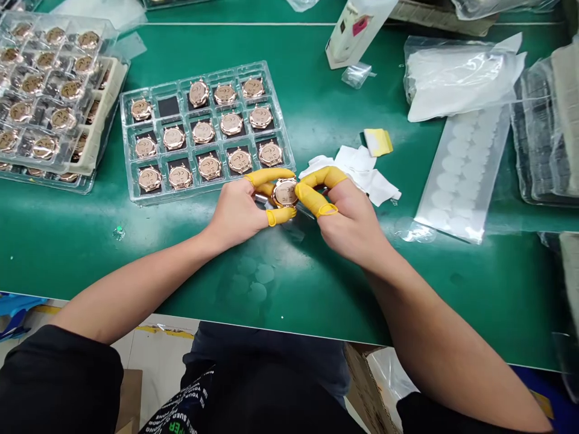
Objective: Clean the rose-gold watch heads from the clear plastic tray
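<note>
A rose-gold watch case (285,193) is pinched between both hands just above the green mat (316,283). My left hand (239,208) grips it from the left with thumb and forefinger, both in yellow finger cots. My right hand (344,208) holds it from the right, also in yellow cots. Right behind the hands lies a clear plastic tray (205,129) with several watch cases in its cells; one cell (168,106) in the top row shows only its black pad.
Stacked clear trays of watch cases (49,90) fill the far left. White paper scraps (362,172) and a yellow-white piece (378,142) lie beside my right hand. A sheet of round clear stickers (464,175), plastic bags (456,75) and a white box (353,30) sit to the right.
</note>
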`<action>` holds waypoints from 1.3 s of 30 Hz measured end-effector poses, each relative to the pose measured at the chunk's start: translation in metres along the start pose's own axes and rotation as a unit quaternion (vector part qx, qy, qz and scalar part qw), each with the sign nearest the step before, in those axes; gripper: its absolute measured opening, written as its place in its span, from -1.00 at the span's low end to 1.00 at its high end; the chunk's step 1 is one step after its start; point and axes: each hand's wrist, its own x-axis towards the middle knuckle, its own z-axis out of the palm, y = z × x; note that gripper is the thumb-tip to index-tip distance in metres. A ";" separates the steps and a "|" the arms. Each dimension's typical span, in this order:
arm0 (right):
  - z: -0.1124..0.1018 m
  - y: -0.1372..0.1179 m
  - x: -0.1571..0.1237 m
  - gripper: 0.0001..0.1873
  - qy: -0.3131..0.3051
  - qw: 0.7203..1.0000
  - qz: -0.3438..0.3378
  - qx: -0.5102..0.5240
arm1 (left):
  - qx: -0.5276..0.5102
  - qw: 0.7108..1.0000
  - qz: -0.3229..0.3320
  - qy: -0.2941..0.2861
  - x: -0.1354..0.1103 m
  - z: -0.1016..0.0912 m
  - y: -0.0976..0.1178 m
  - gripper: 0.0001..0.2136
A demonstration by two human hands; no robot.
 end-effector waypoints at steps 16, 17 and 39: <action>0.000 0.002 0.004 -0.83 -0.004 0.996 0.023 0.085 | 0.013 0.999 0.037 0.017 0.001 0.002 -0.009 -0.48; 0.001 0.002 0.003 -0.82 -0.001 0.996 0.023 0.090 | 0.017 0.999 0.039 0.018 0.001 0.002 -0.009 -0.48; 0.004 0.007 0.001 -0.81 0.034 0.999 -0.016 0.020 | 0.046 0.998 0.031 0.018 -0.002 0.003 -0.002 -0.50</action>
